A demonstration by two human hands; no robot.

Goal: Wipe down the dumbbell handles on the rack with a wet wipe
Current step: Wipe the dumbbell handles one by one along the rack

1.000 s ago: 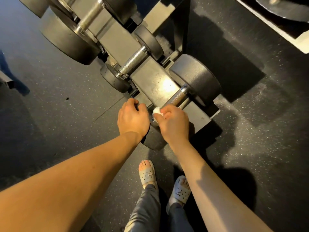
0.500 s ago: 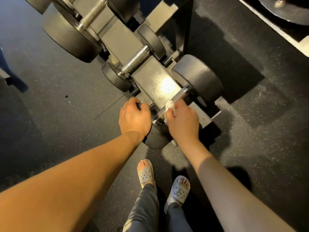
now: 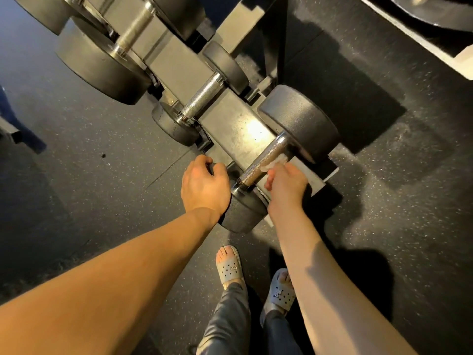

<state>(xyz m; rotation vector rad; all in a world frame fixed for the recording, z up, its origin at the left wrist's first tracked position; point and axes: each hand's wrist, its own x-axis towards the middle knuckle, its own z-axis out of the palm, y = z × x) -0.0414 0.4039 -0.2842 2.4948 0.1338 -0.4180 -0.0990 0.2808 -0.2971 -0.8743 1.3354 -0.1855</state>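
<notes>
You're pinching the wet wipe (image 3: 275, 161) in your right hand (image 3: 286, 185), scrubbing the nearest handle (image 3: 261, 160), while your left hand (image 3: 204, 185) is gripping its near head (image 3: 243, 213). I reckon the next handle (image 3: 202, 98) is waiting.

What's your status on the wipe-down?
Right hand pinches wet wipe against nearest dumbbell handle, by far head. Left hand grips near head, steadying. Nothing blocking handle.
</notes>
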